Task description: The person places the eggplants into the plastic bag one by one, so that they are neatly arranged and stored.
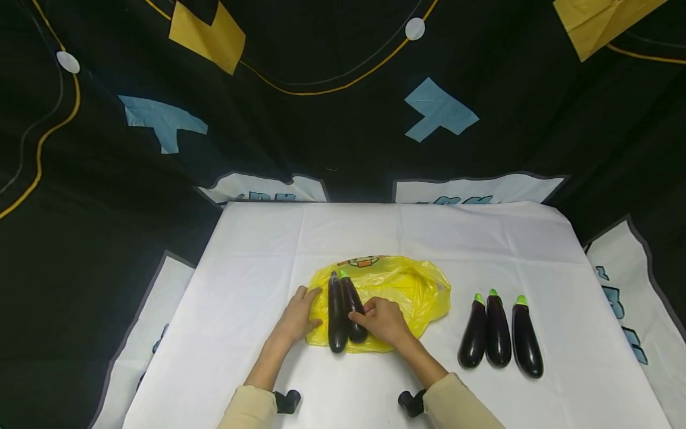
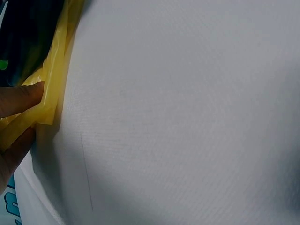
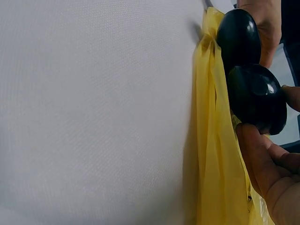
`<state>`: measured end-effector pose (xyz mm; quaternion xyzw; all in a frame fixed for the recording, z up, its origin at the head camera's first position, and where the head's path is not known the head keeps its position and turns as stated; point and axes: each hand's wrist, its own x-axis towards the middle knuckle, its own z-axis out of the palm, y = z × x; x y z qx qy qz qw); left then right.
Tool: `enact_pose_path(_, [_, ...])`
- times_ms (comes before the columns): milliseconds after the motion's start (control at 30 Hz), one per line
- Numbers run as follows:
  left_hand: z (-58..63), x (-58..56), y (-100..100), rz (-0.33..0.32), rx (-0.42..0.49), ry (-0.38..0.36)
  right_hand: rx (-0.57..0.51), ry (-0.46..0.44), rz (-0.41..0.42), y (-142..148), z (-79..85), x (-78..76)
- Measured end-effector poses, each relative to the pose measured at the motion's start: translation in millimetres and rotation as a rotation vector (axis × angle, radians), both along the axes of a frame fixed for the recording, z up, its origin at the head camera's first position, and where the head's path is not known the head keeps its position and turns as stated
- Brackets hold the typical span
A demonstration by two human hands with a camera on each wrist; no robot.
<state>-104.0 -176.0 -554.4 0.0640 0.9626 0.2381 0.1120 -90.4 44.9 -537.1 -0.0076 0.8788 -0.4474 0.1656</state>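
Observation:
A yellow plastic bag [image 1: 396,280] lies flat on the white-covered table, with two dark purple eggplants on its left part. My left hand [image 1: 296,316] holds the bag's left edge; in the left wrist view its fingers [image 2: 21,99] lie on either side of the yellow plastic. The left eggplant [image 1: 336,316] lies lengthwise beside that hand. With thumb and fingers my right hand [image 1: 384,322] grips the lower half of the right eggplant [image 1: 351,301], which has a green stem end. In the right wrist view this eggplant [image 3: 258,98] touches its neighbour.
Three more eggplants, a left one [image 1: 473,333], a middle one [image 1: 498,330] and a right one [image 1: 526,339], lie side by side at the right on the white tablecloth [image 1: 257,256]. Behind the table hangs a black curtain [image 1: 321,137] with blue and yellow shapes.

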Motion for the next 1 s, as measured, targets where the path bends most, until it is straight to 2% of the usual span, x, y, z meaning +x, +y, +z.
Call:
enact_pose_path(433, [-1.1, 0.9, -0.8, -0.008, -0.001, 0.009, 0.019, 0.004, 0.010, -5.1, -4.9, 3.2])
enact_pose_path(1000, [-0.8, 1.0, -0.2, -0.003, -0.008, 0.012, -0.015, 0.054, 0.013, -10.1, -11.1, 5.8])
